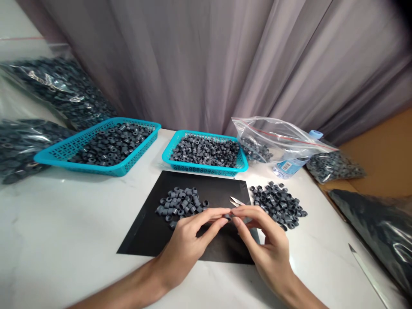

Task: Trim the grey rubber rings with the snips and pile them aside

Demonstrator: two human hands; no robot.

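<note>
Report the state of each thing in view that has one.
Left hand: pinching a gray ring
Right hand: fingertips at the ring
Scissors: blades apart, partly hidden
Left basket: filled
Right basket: filled
Clear bag: mouth appears open, partly filled
Bottle: capped
Black mat: flat
Left bags: loaded, closures unclear

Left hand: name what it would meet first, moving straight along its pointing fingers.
Probably the right hand, facing it just beyond the small gray piece between them; depth is unclear.
</note>
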